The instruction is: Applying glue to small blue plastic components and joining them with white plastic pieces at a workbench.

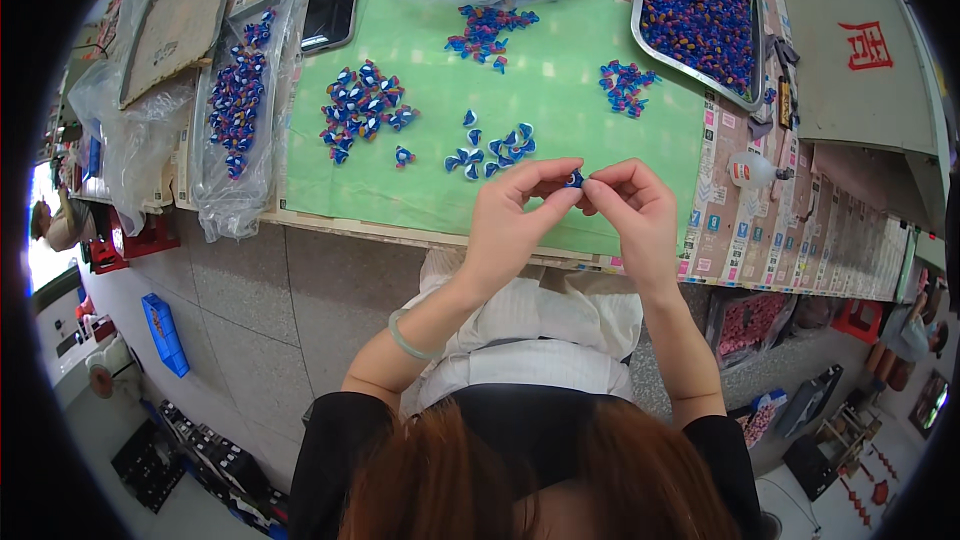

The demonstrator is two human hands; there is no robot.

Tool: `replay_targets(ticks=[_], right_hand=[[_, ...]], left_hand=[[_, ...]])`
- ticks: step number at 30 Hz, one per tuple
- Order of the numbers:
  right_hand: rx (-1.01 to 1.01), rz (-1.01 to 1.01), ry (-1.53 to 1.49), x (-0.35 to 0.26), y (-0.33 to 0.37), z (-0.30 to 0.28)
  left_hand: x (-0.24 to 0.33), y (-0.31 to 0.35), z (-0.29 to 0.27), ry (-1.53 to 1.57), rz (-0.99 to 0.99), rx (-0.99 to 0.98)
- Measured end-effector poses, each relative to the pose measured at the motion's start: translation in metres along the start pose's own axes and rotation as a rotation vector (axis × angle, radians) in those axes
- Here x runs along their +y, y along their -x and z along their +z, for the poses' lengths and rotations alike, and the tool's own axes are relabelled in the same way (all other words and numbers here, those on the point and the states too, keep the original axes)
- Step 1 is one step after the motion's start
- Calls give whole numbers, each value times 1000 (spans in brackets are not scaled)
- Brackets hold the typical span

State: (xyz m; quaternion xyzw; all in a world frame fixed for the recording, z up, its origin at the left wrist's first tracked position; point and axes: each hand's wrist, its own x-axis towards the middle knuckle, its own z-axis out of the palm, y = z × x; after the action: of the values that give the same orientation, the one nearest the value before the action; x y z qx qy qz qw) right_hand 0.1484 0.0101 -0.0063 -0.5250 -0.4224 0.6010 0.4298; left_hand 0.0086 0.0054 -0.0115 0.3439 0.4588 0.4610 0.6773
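Note:
Above the front edge of the green mat [420, 180], my two hands meet over a tiny blue plastic piece [575, 179]. Thumb and fingertips of my left hand [512, 225] pinch it from one side, and my right hand [640, 215] pinches from the other. Fingertips cover much of the piece, so its full shape is hidden. Just beyond my left hand lie several loose blue-and-white curved pieces [513, 147]. Farther left is a heap of blue-and-white pieces with red-orange ends [365, 100], with a single one [404, 156] apart from it.
Small blue and red-orange bits form two piles, one at the back [490, 28] and one at right [625, 86]. A metal tray [742, 98] of such bits stands back right. Left are a phone [333, 0] and a plastic-lined tray [215, 195]. A small white bottle [750, 170] lies right.

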Motion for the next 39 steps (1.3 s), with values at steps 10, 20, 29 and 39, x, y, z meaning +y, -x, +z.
replay_targets(ticks=[10, 20, 29, 39], right_hand=[[-5, 157, -282, 6, 0, -2], [-33, 146, -387, -6, 6, -2], [3, 75, -374, -19, 18, 7], [-4, -156, -103, -18, 25, 8]], left_hand=[[-2, 1, 3, -493, 324, 55], [11, 1, 1, 93, -1, -44], [10, 0, -2, 207, 2, -131], [5, 3, 1, 375, -44, -147]])
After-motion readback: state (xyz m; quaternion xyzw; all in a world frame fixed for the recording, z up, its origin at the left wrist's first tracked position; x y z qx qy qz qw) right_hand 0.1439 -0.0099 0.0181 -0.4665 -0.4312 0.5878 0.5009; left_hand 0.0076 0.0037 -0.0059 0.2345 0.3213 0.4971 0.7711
